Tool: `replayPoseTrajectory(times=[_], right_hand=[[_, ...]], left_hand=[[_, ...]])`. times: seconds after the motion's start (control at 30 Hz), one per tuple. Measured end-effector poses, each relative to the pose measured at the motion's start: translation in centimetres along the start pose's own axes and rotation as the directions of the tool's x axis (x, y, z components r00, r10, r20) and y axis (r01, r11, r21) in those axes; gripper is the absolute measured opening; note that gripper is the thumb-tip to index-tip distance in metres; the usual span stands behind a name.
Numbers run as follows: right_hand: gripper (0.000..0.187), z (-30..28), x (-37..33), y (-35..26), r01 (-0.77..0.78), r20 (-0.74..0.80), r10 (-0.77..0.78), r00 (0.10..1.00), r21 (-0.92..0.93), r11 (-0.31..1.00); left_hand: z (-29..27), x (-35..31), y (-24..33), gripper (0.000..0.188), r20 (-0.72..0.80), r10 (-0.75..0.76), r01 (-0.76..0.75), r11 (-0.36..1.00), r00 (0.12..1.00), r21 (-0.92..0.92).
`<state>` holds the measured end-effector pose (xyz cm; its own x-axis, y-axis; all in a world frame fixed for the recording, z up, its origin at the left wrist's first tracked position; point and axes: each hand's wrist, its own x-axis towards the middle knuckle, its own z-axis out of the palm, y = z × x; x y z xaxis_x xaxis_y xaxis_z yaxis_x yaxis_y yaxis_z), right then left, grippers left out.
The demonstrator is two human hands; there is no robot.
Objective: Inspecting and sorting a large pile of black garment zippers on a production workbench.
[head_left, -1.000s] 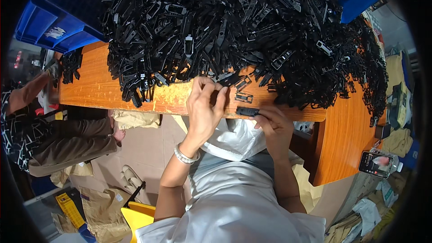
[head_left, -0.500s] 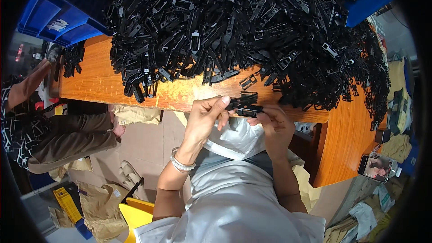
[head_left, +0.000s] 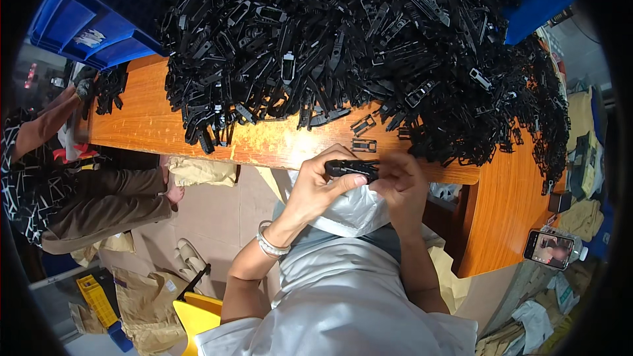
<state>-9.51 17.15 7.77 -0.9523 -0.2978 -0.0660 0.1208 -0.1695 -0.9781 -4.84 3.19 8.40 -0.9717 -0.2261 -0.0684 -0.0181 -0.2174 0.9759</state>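
My left hand (head_left: 315, 186) is closed around a long black plastic part (head_left: 343, 168), thumb along its near side and fingers behind it. The part is held level just off the table's front edge. At its right end is my right hand (head_left: 401, 183), with curled fingers partly smeared by motion. Whatever those fingers grip is hidden. Just beyond my hands, a small black rectangular frame (head_left: 363, 146) lies on the wooden table (head_left: 264, 138). A second black frame (head_left: 362, 123) rests a little farther back, close to the pile.
A big heap of black plastic parts (head_left: 316, 46) covers most of the table. Blue crates (head_left: 99, 26) stand at the far left, near a seated person (head_left: 99, 204). A phone (head_left: 548, 248) is at the right edge. A white bag (head_left: 349, 214) hangs below my hands.
Half a second ago my hands held separate black pieces; now one long part sits in my left hand, with my right against its end. Another small frame shows on the table beyond my hands.
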Motion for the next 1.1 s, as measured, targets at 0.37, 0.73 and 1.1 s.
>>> replayPoseTrajectory(times=[0.37, 0.73, 1.1], right_hand=[[0.019, 0.0, -0.9, 0.8, 0.008, 0.064, -0.011, 0.998, 0.049, 0.999], [0.019, -1.0, -0.8, 0.8, -0.069, 0.117, 0.064, 0.991, 0.040, 0.997], [0.019, -0.6, -1.0, 0.6, -0.150, 0.155, 0.140, 0.978, 0.055, 0.987]], left_hand=[[-2.8, 3.8, 2.6, 0.020, 0.517, 0.110, -0.341, 0.862, 0.849, 0.375], [-1.8, 19.5, 8.3, 0.011, 0.369, 0.747, -0.563, 0.008, 0.554, 0.827], [2.1, 23.6, 9.7, 0.017, 0.388, 0.596, -0.322, -0.220, 0.703, 0.921]])
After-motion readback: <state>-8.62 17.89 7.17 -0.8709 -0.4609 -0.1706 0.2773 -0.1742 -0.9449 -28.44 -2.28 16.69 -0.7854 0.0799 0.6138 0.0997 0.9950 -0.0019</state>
